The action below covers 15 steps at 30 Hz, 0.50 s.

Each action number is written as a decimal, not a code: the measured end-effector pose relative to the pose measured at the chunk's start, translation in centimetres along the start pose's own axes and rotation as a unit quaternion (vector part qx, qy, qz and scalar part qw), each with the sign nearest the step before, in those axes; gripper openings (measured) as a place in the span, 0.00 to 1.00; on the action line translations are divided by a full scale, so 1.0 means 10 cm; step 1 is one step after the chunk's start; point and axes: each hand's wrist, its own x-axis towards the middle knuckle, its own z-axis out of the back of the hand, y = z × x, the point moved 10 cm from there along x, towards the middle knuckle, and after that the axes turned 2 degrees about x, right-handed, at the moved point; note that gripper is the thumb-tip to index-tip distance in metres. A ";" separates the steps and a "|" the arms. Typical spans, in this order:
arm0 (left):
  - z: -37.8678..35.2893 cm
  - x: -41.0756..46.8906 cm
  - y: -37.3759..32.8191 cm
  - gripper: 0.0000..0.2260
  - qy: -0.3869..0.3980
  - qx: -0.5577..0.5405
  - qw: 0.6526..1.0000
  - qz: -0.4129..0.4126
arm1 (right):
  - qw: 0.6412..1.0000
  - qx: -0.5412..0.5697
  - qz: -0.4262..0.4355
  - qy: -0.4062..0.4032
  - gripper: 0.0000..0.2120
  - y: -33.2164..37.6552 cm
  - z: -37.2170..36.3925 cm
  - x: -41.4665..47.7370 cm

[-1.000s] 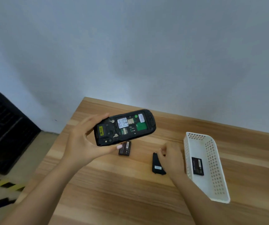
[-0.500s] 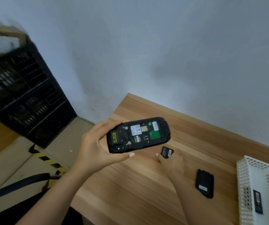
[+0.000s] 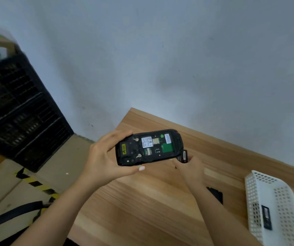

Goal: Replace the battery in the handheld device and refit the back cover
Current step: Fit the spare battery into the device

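My left hand (image 3: 105,159) holds the black handheld device (image 3: 148,147) above the table's left corner, its back facing me. The back cover is off, and the battery bay shows labels, a green patch and card slots. My right hand (image 3: 189,168) grips a small black battery (image 3: 183,156) just below the device's right end. The black back cover (image 3: 215,194) lies flat on the wooden table (image 3: 142,210), partly behind my right forearm.
A white perforated basket (image 3: 274,190) stands at the right with another black battery (image 3: 266,217) inside. Black crates (image 3: 20,118) are stacked on the floor at left, near yellow-black floor tape (image 3: 38,184). The grey wall runs right behind the table.
My right hand left the back cover on the table, moved left to the loose battery and lifted it up to the device. My view swung left.
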 end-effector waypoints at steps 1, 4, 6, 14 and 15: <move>-0.03 0.06 -0.05 0.36 0.006 -0.003 1.000 -0.006 | 1.000 0.014 0.023 -0.016 0.16 0.16 0.21 -0.03; -0.12 0.20 -0.21 0.36 0.018 -0.020 1.000 -0.014 | 0.987 0.055 0.127 -0.084 0.21 0.70 0.97 -0.21; -0.20 0.27 -0.40 0.36 0.021 -0.024 0.999 -0.034 | 0.974 0.070 0.186 -0.112 0.22 0.97 1.47 -0.40; -0.96 0.44 -1.37 0.35 0.101 -0.023 0.985 -0.138 | 0.921 0.069 0.340 -0.179 0.24 1.36 2.93 -1.36; -1.07 0.45 -1.51 0.36 0.114 -0.019 0.982 -0.151 | 0.915 0.056 0.360 -0.171 0.24 1.37 3.02 -1.47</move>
